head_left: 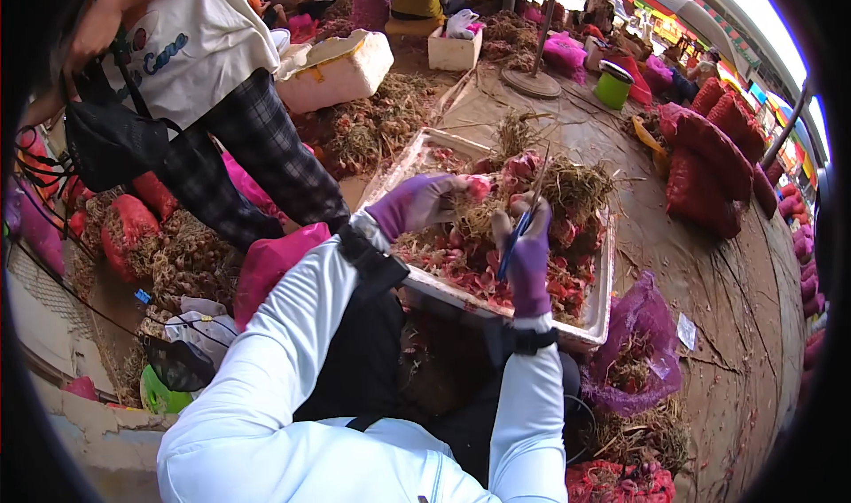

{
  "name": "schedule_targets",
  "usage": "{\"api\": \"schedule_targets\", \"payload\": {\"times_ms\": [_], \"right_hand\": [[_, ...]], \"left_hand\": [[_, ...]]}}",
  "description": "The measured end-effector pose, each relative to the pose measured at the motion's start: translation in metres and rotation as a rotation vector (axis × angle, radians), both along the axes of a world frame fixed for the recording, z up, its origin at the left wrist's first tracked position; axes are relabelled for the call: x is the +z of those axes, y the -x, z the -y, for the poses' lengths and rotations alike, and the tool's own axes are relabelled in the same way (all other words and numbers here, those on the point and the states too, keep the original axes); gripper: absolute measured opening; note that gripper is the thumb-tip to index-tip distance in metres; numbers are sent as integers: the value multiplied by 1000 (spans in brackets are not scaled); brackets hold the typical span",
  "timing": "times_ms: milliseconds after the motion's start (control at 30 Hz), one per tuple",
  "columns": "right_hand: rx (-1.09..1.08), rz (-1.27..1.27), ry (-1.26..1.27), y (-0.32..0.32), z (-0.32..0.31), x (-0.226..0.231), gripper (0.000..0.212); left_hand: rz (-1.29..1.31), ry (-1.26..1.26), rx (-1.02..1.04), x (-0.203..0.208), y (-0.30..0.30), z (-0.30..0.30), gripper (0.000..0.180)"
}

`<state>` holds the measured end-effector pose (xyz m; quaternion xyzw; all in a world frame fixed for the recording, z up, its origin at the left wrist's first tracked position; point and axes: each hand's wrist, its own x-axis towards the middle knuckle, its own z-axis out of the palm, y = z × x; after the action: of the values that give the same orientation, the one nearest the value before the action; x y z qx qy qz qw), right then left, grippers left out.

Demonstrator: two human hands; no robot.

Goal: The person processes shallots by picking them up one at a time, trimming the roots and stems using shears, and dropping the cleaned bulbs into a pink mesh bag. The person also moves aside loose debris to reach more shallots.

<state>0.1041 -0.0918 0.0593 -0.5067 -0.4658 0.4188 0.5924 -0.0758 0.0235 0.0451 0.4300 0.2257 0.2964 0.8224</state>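
My left hand, in a purple glove, grips a pinkish-red shallot bulb with dry roots hanging from it. My right hand, also gloved in purple, is closed on a pair of blue-handled scissors whose blades point up toward the bulb. Both hands hover over a white foam tray filled with red shallots, peelings and straw-like roots.
A person in a white shirt and checked trousers stands at the left with a black bag. Red mesh sacks lie at the right, a purple net bag beside the tray. White foam boxes and a green bucket stand farther back.
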Motion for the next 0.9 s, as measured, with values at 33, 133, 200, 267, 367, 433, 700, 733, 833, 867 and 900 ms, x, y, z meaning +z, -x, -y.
{"api": "schedule_targets", "payload": {"times_ms": [33,133,200,267,367,433,700,733,833,867,900], "right_hand": [[-117,158,30,-1,-3,11,58],[-233,371,-314,-33,-11,-19,58],[-268,553,-326,-26,6,-14,43],[-261,595,-350,-28,4,-28,39],[-301,700,-440,-30,3,-39,30],[-287,702,-363,-33,6,-45,29],[-433,15,-129,-80,-1,-63,27],[-319,-169,-90,-58,5,-46,30],[-117,-269,-9,-34,16,-34,38],[-99,-259,-23,-31,16,-39,40],[-80,-249,-36,-29,17,-42,41]], "left_hand": [[55,37,-16,-10,-5,-1,39],[-164,-78,64,-8,-42,23,33],[-247,-136,109,-10,-46,35,34],[-342,-243,22,-8,-48,34,34],[-357,-446,-115,-21,-45,31,34],[-345,-478,-149,-23,-45,36,32],[156,-304,-242,-40,-40,25,40],[110,-304,-162,-43,-38,27,41],[76,-300,-121,-42,-46,35,42],[35,-336,-109,-32,-49,42,40],[37,-333,-112,-34,-50,42,40]]}}
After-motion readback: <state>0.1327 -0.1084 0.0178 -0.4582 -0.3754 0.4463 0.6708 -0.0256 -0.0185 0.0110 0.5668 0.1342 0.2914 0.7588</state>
